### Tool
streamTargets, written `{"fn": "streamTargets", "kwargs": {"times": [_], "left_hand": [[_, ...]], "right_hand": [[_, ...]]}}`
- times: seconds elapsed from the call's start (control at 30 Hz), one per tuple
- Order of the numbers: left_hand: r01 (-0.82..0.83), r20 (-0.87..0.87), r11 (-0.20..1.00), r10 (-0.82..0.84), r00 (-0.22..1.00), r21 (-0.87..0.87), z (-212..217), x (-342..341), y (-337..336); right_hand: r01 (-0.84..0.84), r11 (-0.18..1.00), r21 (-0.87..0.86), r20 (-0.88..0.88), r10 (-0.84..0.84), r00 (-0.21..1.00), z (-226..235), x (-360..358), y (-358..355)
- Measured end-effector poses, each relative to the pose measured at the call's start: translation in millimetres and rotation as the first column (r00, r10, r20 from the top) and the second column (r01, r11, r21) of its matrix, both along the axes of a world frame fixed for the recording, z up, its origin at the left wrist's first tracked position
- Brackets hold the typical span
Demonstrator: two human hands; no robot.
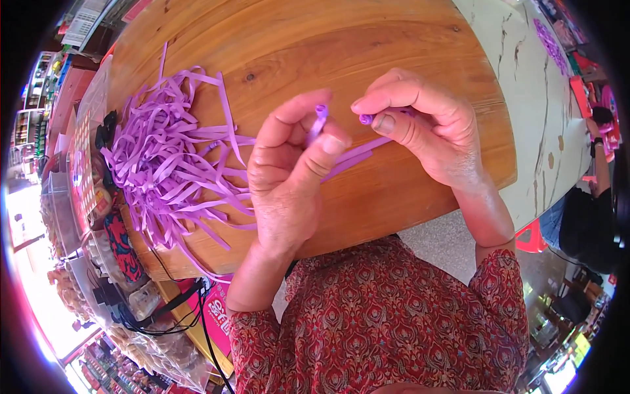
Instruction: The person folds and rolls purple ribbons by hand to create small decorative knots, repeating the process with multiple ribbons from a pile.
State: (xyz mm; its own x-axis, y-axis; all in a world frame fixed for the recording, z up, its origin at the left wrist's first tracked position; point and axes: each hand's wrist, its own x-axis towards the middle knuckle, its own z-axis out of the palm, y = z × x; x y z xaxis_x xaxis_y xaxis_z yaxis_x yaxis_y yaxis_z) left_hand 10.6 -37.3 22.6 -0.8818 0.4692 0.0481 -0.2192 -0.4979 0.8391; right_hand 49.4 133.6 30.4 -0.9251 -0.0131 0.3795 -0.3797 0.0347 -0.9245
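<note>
Above the wooden table [367, 217], my left hand [289, 171] is closed around a purple ribbon [317, 126]. A small, darker purple piece [321, 108] sits at the upper end of that ribbon. To its right, my right hand [426, 121] pinches another small purple piece [366, 119] between thumb and forefinger. What lies deeper in that palm is mostly hidden. Flat purple strips [354, 159] run on the tabletop below and between the hands. A large tangled heap of purple ribbons [174, 154] covers the table's left part, reaching behind my left wrist.
Along the left edge are bagged goods, a patterned red and blue item [125, 249] and black cables [167, 325]. A white marbled table [525, 98] adjoins at right, with more purple strips [550, 44]. Another person [584, 217] in dark clothing is beside it, near a red stool [530, 238].
</note>
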Motion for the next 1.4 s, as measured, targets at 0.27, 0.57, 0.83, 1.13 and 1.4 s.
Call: {"fn": "streamTargets", "kwargs": {"times": [0.27, 0.57, 0.83, 1.13, 1.4], "left_hand": [[-0.046, -0.358, 0.969, -0.046, 0.933, -0.244, -9.4, -3.3, 1.6], [-0.118, -0.399, 0.987, 0.066, 0.915, -0.106, -14.6, 5.3, 3.1], [-0.184, -0.372, 0.980, 0.144, 0.917, -0.075, -18.5, 4.8, -0.4], [-0.099, -0.330, 0.992, 0.069, 0.941, -0.075, -20.0, 9.5, 3.0], [0.043, -0.035, 0.996, -0.040, 0.999, 0.082, -22.6, 3.9, -5.0]], "right_hand": [[0.032, 0.993, -0.110, 0.164, -0.014, 0.986, 2.8, 6.6, -2.5], [-0.018, 0.979, -0.201, 0.203, 0.059, 0.977, 3.3, 9.6, -8.3], [0.023, 0.989, -0.148, 0.096, -0.009, 0.995, -2.8, 10.4, -14.2], [0.014, 0.946, -0.323, 0.196, 0.053, 0.979, -1.8, 7.6, -8.7], [0.048, 0.998, -0.040, 0.028, -0.047, 0.999, -5.6, 6.4, -0.5]]}}
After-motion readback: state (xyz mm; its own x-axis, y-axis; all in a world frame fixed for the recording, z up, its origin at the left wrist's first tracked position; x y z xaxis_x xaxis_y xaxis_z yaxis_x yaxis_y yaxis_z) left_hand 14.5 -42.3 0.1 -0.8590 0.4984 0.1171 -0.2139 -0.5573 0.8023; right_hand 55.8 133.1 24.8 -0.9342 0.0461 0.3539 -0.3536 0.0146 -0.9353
